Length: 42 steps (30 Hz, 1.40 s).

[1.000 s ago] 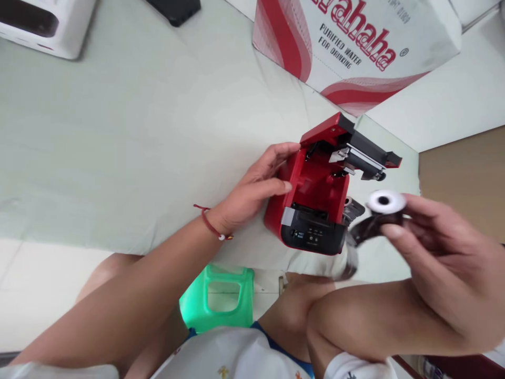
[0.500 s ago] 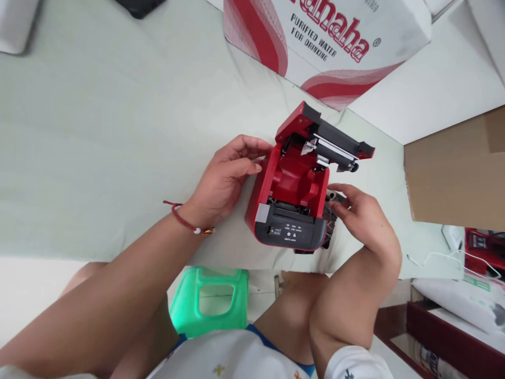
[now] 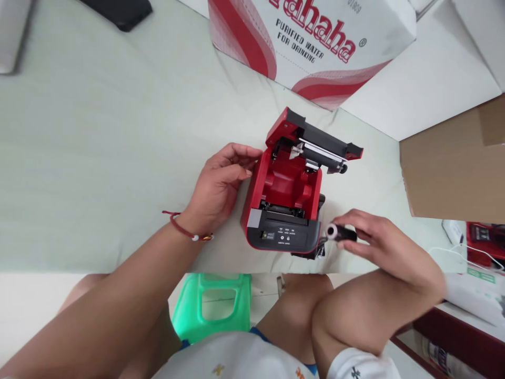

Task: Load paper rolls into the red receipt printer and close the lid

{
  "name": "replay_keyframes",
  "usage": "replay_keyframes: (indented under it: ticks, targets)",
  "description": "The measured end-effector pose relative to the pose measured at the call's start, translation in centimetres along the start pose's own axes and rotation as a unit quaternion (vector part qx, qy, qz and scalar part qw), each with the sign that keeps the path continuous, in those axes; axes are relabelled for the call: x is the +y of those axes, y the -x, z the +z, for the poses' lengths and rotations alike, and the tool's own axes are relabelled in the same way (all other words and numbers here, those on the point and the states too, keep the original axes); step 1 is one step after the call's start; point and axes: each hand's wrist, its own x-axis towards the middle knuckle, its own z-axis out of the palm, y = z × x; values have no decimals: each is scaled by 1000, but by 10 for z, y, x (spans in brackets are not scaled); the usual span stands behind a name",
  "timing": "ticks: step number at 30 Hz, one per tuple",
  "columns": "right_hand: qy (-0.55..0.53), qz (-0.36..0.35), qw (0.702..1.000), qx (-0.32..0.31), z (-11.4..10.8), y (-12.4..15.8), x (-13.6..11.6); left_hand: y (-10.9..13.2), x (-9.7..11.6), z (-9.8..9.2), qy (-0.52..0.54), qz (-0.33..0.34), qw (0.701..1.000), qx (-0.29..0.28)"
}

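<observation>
The table [image 3: 98,158] has a pale green cover with a few creases. A red printer [image 3: 286,202] sits on it near the front edge. A big red and white box [image 3: 311,42] stands behind it. A black thing [image 3: 118,10] lies far back.

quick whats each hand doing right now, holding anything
Left hand: open, fingers resting against the side of the red printer.
Right hand: closed in a grip on a small dark roll.

Red printer [image 3: 282,205], black front panel. Behind printer: carton [image 3: 315,47], white, red wavy bands. Right of printer: plain brown box [image 3: 453,168]. Under printer: pale green cloth [image 3: 98,131].
</observation>
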Motion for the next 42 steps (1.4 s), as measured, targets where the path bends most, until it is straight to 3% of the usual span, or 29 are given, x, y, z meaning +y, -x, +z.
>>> replay_keyframes:
  ticks: [4, 7, 9, 12, 14, 21, 28, 33, 35, 37, 38, 40, 42]
  targets:
    - [1, -242, 969, -51, -12, 42, -19, -1, -1, -1, 16, -7, 1000, 9]
    - [27, -343, 938, -36, -9, 44, -30, 0, -2, 2, 28, -10, 999, 23]
    - [17, -329, 944, 1, -4, 32, -42, 0, -1, 4, 36, -12, 999, 35]
    - [26, -205, 972, 115, 11, -2, -66, 1, 0, 7, 48, -21, 997, 53]
    - [75, -140, 971, 177, 23, -25, -81, 1, 0, 7, 54, -25, 996, 63]
    - [163, -26, 956, 243, 49, -61, -103, 2, 3, 6, 57, -40, 995, 74]
    - [166, -2, 964, 207, 52, -84, -102, 7, 9, 1, 55, -52, 995, 70]
    - [122, -131, 974, 138, 34, -54, -96, 7, 11, -1, 25, -55, 997, 57]
    - [118, -178, 973, 92, 24, -35, -93, 13, 12, -1, -44, -2, 997, 63]
    - [117, -208, 970, 49, 17, -19, -90, 25, 14, -1, -170, 125, 974, 82]
    - [118, -214, 969, 39, 16, -14, -89, 34, 15, -1, -245, 214, 942, 83]
    - [122, -209, 969, 48, 18, -8, -87, 55, 15, 0, -357, 358, 862, 34]
    - [132, -191, 970, 78, 23, -8, -85, 75, 11, 3, -429, 477, 765, -57]
